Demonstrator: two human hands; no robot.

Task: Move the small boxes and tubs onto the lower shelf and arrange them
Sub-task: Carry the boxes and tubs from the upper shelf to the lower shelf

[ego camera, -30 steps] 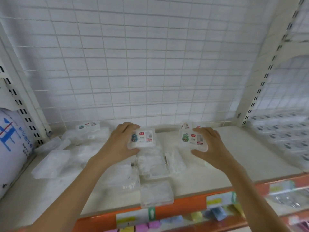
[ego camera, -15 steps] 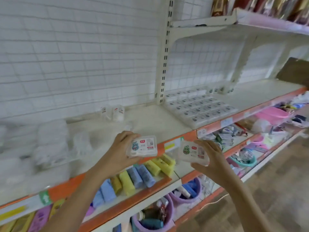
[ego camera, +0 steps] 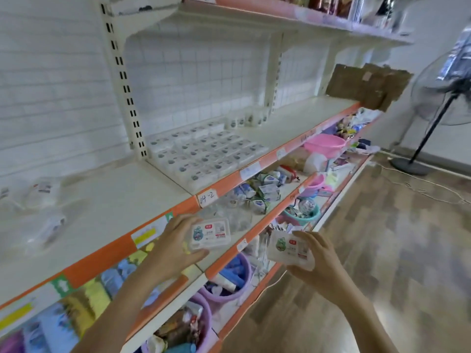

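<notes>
Shelf (ego camera: 127, 197) at left, rows of boxes (ego camera: 204, 154) laid flat. Left hand (ego camera: 175, 248) grasps box (ego camera: 210, 234) by edges; right hand (ego camera: 321, 261) grasps second box (ego camera: 289, 248), both in air before shelf. Likely light, rigid, slick plastic; grip short edges, label up.

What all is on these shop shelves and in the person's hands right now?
Small clear boxes with labels: two, one in each hand, left one, right one.
Grid of matching boxes: many, white and clear, laid flat on the white shelf, right of the upright post.
Small tubs: a short row, white, at the back of that shelf.
Loose clear packets: several, blurred, far left of the shelf.
Pink basin: one, on the next shelf down.
Purple tubs: at least two, bottom shelves.
Cardboard sheet: one, brown, at the shelf's far end.
Standing fan: one, on the floor, far right.
Left hand: grips its box.
Right hand: grips its box.
</notes>
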